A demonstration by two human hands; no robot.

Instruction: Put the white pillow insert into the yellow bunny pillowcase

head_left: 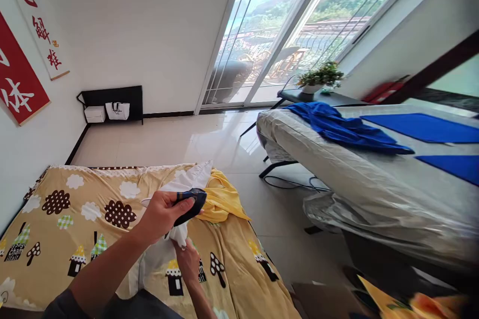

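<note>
Left hand (pixel 163 209): fingers were closed on a dark navy cloth (pixel 199 200), held above the patterned bedspread (pixel 84 232). Right hand (pixel 187 260), just below, gripped white cloth (pixel 179 234) between its fingers. Yellow cloth (pixel 225 198) lay beyond, on the bedspread. Whether navy and white joined: could not tell.

White walls (pixel 168 35) meet a glossy pale tiled floor (pixel 103 140) along a black skirting (pixel 168 114). A red scroll (pixel 20 79) and a white scroll (pixel 39 22) hang at left. A low black rack (pixel 133 97) stands in the far corner. Daylight enters through sliding glass doors (pixel 294 25), glinting on the tiles; greenery and a railing show outside. At right, a potted plant (pixel 322 76) stands behind a plastic-wrapped bed (pixel 337 179).
</note>
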